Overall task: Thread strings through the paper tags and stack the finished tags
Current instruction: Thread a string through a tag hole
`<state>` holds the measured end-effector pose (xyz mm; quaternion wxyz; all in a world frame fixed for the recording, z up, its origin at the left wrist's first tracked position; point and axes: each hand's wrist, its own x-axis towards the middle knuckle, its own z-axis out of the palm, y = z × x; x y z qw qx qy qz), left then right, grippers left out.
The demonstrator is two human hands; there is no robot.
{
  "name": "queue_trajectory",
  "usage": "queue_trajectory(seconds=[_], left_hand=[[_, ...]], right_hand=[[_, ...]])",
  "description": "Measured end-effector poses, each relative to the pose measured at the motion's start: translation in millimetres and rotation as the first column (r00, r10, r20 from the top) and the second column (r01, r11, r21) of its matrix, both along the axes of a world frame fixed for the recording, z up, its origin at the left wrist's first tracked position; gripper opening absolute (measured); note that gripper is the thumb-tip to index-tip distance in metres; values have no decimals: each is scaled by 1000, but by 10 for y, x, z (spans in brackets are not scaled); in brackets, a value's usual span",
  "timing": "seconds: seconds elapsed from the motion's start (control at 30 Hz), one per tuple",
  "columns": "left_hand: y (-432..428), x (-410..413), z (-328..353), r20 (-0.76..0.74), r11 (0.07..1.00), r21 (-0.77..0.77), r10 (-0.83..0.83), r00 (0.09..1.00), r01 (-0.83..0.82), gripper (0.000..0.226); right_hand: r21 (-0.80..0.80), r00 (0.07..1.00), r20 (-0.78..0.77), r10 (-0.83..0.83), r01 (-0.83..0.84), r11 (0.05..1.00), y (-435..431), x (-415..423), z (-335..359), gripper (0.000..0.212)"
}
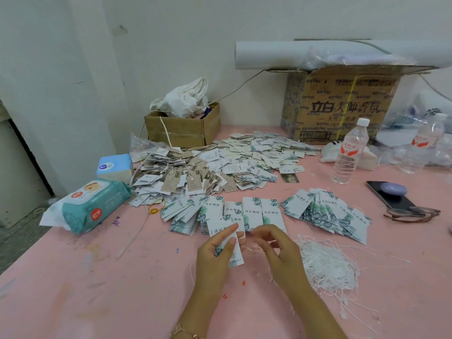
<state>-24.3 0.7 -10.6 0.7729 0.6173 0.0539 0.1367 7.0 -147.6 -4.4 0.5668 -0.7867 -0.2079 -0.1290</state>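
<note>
Pinching tag (237, 254) in left hand (215, 255), right hand (277, 250) beside it (curled round string (247, 248))

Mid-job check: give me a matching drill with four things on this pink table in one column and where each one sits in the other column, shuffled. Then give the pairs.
1. nearest tag
2. pile of white strings
3. phone
4. wet wipes pack

A. lying flat beside the glasses, far right
B. near the left edge of the table
C. held in the left hand
D. loose on the table, just right of the right hand

Pairs: 1-C, 2-D, 3-A, 4-B
</note>
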Motion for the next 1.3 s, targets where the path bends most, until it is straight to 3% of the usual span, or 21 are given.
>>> queue_trajectory(seconds=[0.07,0.17,0.5,0.77,0.93,1.0,1.07,1.2,1.3], left_hand=[[6,1,10,-4,998,-57,-5,1000,5,29],[14,-14,22,-2,1000,-26,-1,1000,1,31],[-30,-39,30,-36,997,-8,-81,996,81,31],[-40,-48,61,-21,997,-16,-73,997,73,31],[-53,-54,49,-52,995,31,-89,995,91,34],[-67,-66,52,-64,987,83,-134,989,140,43],[-79,-87,65,-51,974,93,-202,978,206,66],[-97,-86,43,-25,966,108,-232,972,233,95],[-97,-73,23,-59,958,123,-253,966,258,78]], right_hand=[[-74,999,17,33,-31,997,-17,6,0,42],[-117,996,-19,84,-86,989,-7,4,-4,45],[34,998,1,66,-66,997,-4,-24,29,16],[-12,993,-64,97,-98,995,33,-44,31,33],[79,995,-77,58,-52,996,38,-37,52,21],[157,994,-99,39,-23,987,39,-29,63,17],[212,996,-91,-6,25,977,29,-17,62,7],[28,988,92,-126,124,992,-6,-11,41,25],[-26,990,101,-97,100,995,-21,-10,5,23]])
